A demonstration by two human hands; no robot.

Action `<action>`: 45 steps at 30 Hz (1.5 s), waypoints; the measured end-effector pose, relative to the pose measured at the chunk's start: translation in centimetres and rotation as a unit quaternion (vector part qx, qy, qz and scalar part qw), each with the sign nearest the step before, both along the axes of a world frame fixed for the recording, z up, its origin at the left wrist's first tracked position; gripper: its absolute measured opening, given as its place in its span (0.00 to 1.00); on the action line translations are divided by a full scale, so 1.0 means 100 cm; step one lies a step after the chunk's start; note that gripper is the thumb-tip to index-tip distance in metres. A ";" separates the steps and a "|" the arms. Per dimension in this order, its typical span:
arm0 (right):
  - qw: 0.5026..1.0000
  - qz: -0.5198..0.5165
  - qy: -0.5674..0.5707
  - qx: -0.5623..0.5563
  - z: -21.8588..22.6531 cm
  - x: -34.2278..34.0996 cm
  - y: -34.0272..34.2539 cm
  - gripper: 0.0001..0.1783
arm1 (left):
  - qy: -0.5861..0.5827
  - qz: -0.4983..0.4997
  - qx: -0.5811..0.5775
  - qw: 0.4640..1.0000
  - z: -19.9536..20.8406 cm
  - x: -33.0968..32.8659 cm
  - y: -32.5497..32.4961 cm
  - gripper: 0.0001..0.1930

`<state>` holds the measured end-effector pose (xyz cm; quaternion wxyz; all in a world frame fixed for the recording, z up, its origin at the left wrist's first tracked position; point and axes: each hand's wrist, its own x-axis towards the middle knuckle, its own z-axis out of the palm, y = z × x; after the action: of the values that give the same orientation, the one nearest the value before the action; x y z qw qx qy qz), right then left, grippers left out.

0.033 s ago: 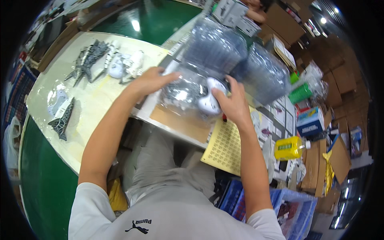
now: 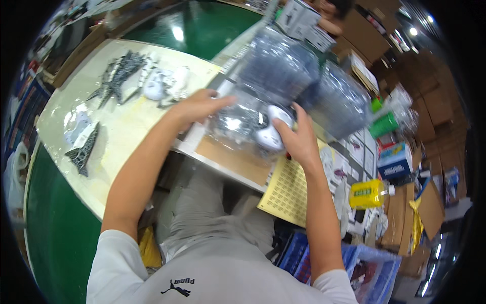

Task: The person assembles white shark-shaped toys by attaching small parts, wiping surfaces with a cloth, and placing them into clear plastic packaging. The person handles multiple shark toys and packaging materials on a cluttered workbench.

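My right hand (image 2: pixel 300 133) grips a white, two-lobed piece shaped like a game controller (image 2: pixel 272 133), its thumb on the near side and fingers behind. That piece is over the right end of a clear plastic blister tray (image 2: pixel 235 123), which has dark and shiny parts inside that I cannot make out. My left hand (image 2: pixel 205 106) is at the tray's left edge, thumb and fingers apart; whether it touches the plastic is unclear. Under the tray lies a brown board (image 2: pixel 228 155). On the cream sheet to the left are black-and-white patterned fish-like parts (image 2: pixel 121 76) and white body pieces (image 2: pixel 154 88).
Two stacks of clear plastic trays (image 2: pixel 278 63) stand behind my hands. A yellow sheet of small labels (image 2: pixel 286 192) is beside my right forearm. Farther right are a yellow bottle (image 2: pixel 367 194), a blue-and-white box (image 2: pixel 395 161) and a blue crate (image 2: pixel 377 273). Another person (image 2: pixel 331 20) is at the far side.
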<state>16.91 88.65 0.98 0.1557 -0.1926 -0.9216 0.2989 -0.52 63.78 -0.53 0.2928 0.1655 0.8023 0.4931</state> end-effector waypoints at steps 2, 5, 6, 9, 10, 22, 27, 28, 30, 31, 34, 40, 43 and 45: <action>0.985 0.001 -0.004 -0.174 -0.008 0.000 -0.008 0.53 | -0.062 -0.020 0.044 0.997 -0.006 -0.004 0.004 0.57; 0.937 0.008 0.052 -0.345 -0.003 0.002 -0.020 0.53 | -0.149 -0.037 0.136 0.979 -0.007 -0.001 0.006 0.58; 0.928 0.008 0.084 -0.362 0.002 0.001 -0.024 0.53 | -0.182 -0.023 0.174 0.968 -0.004 0.003 0.006 0.57; 0.937 0.092 0.149 -0.302 0.026 -0.007 -0.032 0.50 | -0.214 -0.034 0.327 0.920 0.010 0.013 -0.015 0.57; 0.942 0.115 0.139 -0.282 0.035 -0.012 -0.034 0.48 | -0.194 -0.002 0.330 0.924 0.017 0.016 -0.025 0.55; 0.954 0.189 0.097 -0.210 0.062 -0.039 -0.004 0.13 | -0.072 0.236 0.450 0.858 0.072 -0.210 -0.044 0.18; 0.965 0.160 0.007 -0.210 0.034 0.002 0.014 0.09 | 0.003 0.373 0.318 0.872 0.026 -0.339 0.030 0.50; 0.966 0.134 0.009 -0.221 0.030 0.009 0.015 0.09 | -0.003 0.388 0.297 0.872 0.016 -0.352 0.041 0.50; 0.964 0.085 -0.002 -0.252 0.023 0.022 0.019 0.09 | -0.024 0.423 0.253 0.870 -0.006 -0.367 0.062 0.50; 0.960 0.071 -0.003 -0.270 0.019 0.028 0.021 0.09 | -0.034 0.412 0.223 0.883 -0.015 -0.370 0.066 0.52; 0.947 0.005 -0.015 -0.321 0.004 0.043 0.026 0.10 | 0.021 0.302 0.000 0.953 -0.015 -0.365 0.048 0.57; 0.961 0.023 -0.014 -0.276 -0.020 0.066 0.042 0.16 | 0.386 -0.019 -0.309 0.869 0.088 -0.267 -0.147 0.35; 0.960 0.031 0.009 -0.278 -0.018 0.070 0.034 0.16 | 0.341 -0.026 -0.462 0.818 0.108 -0.162 -0.263 0.41; 0.958 0.062 0.008 -0.281 -0.010 0.072 0.020 0.16 | 0.233 -0.035 -0.525 0.818 0.106 -0.100 -0.320 0.42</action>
<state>24.12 90.66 -0.04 0.0835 -0.1686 -0.8095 0.5562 -10.52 31.80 10.03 0.1565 0.1248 0.9774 -0.0673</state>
